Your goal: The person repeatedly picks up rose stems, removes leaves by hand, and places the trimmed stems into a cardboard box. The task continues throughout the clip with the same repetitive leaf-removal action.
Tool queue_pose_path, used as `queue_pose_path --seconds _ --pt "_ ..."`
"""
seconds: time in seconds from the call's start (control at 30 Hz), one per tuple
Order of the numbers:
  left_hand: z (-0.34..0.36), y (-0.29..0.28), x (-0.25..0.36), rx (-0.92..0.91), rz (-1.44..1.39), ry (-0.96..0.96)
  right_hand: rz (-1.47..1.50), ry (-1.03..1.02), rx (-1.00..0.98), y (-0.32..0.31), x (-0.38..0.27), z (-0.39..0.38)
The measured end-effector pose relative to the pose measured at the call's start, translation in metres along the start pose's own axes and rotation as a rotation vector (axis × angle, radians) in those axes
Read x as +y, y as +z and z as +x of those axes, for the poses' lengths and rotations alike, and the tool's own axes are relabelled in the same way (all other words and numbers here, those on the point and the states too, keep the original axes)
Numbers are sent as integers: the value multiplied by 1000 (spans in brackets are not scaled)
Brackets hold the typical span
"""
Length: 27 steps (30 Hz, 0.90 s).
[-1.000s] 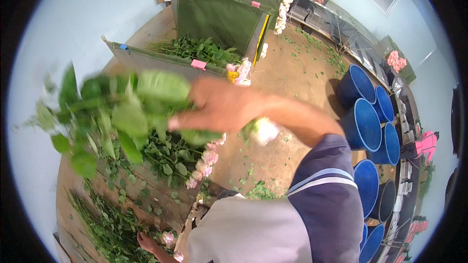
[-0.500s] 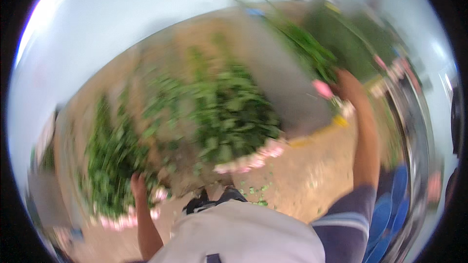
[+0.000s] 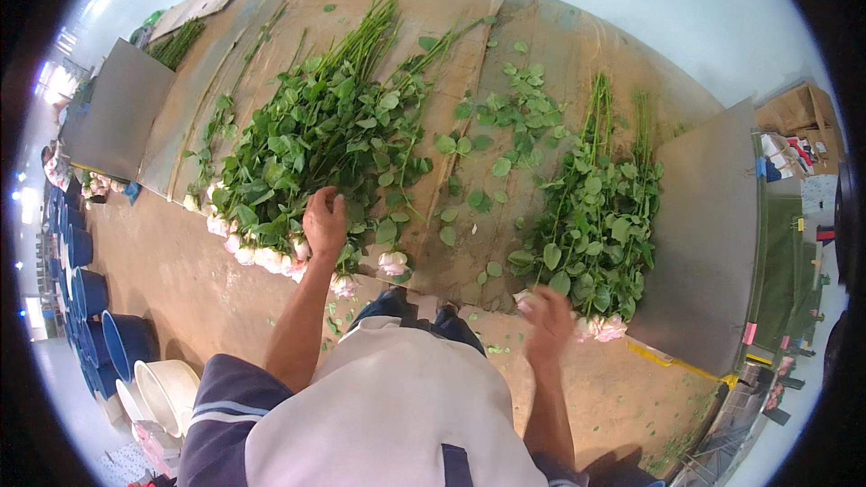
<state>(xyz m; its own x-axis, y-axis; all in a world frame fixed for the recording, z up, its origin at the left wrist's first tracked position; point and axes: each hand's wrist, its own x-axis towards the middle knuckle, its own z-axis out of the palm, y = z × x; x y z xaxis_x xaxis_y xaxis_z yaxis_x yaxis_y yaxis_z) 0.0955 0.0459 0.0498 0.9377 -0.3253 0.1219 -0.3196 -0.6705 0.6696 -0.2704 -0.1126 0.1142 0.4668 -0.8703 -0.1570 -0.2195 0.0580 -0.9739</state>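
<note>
My left hand [image 3: 325,224] rests over the near edge of a large heap of leafy pale pink roses [image 3: 298,144], its fingers bent and slightly apart. I see nothing held in it. A single pale pink rose [image 3: 393,262] lies just to its right, its head toward me. My right hand [image 3: 548,325], smeared by motion, is at the near end of a smaller rose pile [image 3: 591,216]. One pale bloom [image 3: 523,300] shows against its fingers; whether they grip it is unclear. More pink blooms [image 3: 606,328] of that pile sit right beside this hand.
A grey upright panel [image 3: 699,234] borders the worn table [image 3: 442,243] on the right; another panel [image 3: 117,113] stands at the left. Loose leaves [image 3: 523,108] lie between the piles. Blue buckets [image 3: 126,343] and a cream tub [image 3: 169,392] stand on the left floor.
The view has turned left. My right hand has come back from beyond the right panel, where it was at green stems and a pink rose. My left hand is still at the left heap.
</note>
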Motion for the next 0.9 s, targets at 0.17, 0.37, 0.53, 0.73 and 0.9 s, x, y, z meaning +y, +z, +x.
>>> queue_pose_path --seconds 0.17,0.37,0.53,0.73,0.9 --pt "-2 9 -1 -211 79 11 -220 -116 -304 177 15 98" --pt "-3 2 -10 -41 -81 133 -480 196 -452 271 13 151" --pt "-8 -16 -29 -116 -166 24 -240 60 -297 218 3 135" --pt "-16 -22 -30 -141 -250 -11 -440 24 -88 118 29 111" --pt "-20 -15 -12 -199 -228 -14 -717 169 -25 77 73 135"
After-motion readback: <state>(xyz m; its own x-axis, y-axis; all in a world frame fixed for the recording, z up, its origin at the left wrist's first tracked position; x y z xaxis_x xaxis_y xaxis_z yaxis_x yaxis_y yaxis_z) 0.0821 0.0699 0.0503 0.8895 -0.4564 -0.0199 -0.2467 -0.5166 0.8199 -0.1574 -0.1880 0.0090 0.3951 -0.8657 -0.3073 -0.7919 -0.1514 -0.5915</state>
